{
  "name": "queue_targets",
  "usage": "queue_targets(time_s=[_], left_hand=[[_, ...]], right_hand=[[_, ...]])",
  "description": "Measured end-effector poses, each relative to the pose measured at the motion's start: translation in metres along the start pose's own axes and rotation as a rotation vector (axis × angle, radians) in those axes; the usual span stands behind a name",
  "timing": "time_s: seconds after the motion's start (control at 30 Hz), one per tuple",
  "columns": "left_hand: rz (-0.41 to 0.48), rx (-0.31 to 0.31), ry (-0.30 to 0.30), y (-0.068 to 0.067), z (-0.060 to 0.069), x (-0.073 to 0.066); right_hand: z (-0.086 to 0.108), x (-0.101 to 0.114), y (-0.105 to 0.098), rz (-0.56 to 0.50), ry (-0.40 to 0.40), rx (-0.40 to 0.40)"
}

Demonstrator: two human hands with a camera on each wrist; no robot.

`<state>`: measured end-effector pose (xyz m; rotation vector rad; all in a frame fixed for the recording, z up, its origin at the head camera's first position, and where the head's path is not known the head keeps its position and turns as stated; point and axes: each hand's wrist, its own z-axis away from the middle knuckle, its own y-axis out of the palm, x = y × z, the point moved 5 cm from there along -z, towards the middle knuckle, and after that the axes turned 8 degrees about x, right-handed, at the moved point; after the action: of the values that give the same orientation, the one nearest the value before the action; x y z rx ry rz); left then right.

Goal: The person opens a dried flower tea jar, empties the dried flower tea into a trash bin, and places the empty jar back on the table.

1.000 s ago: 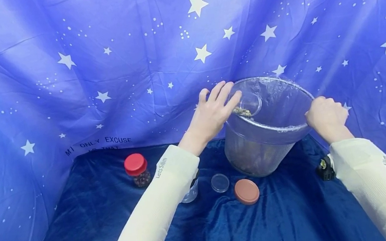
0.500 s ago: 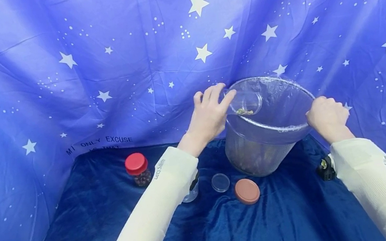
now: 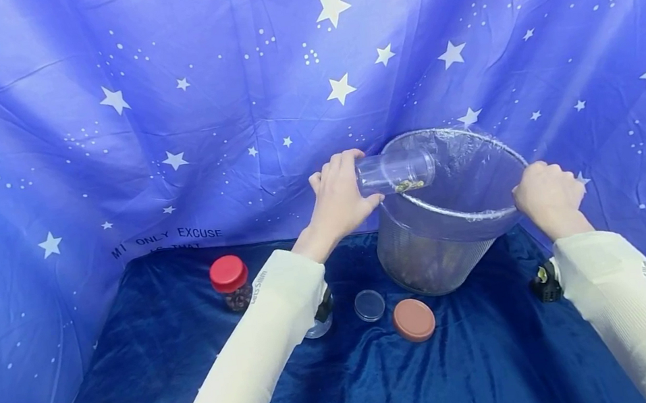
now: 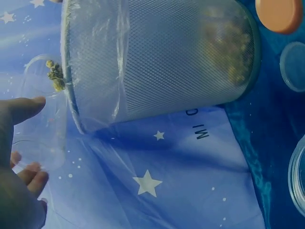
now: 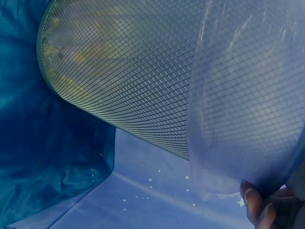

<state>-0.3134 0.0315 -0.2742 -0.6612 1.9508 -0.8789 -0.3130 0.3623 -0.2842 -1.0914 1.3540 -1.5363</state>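
My left hand (image 3: pixel 337 196) grips the base end of a clear plastic jar (image 3: pixel 383 173), which lies on its side with its mouth over the rim of a mesh wastebasket (image 3: pixel 435 258). A small clump of yellow-green dried flowers (image 4: pixel 55 76) sits inside near the jar's mouth. The wastebasket has a clear plastic liner (image 5: pixel 248 95) folded over its rim and leans toward the left. On its right side, my right hand (image 3: pixel 549 195) holds the rim and liner, with fingertips curled under the liner's edge in the right wrist view. Yellowish contents show through the mesh low down.
A red-lidded jar (image 3: pixel 229 282) of dark pieces stands on the blue cloth (image 3: pixel 472 359) at left. A clear round lid (image 3: pixel 369 305) and an orange-brown lid (image 3: pixel 414 320) lie in front of the wastebasket. Another clear container (image 3: pixel 320 328) is partly behind my left sleeve. Starry fabric hangs behind.
My left hand has turned and drawn slightly left and down, bringing the jar to nearly level and showing more of it. The flowers lie lower along its wall. My right hand stays put.
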Motion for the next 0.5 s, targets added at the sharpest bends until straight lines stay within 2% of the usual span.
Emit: queue_targets(time_s=[0.13, 0.5], left_hand=[[0.069, 0.018, -0.053, 0.001, 0.0, 0.004], [0.27, 0.02, -0.12, 0.001, 0.0, 0.012]], right_hand=[[0.0, 0.0, 0.0, 0.003, -0.001, -0.003], [0.0, 0.0, 0.0, 0.003, 0.009, 0.002]])
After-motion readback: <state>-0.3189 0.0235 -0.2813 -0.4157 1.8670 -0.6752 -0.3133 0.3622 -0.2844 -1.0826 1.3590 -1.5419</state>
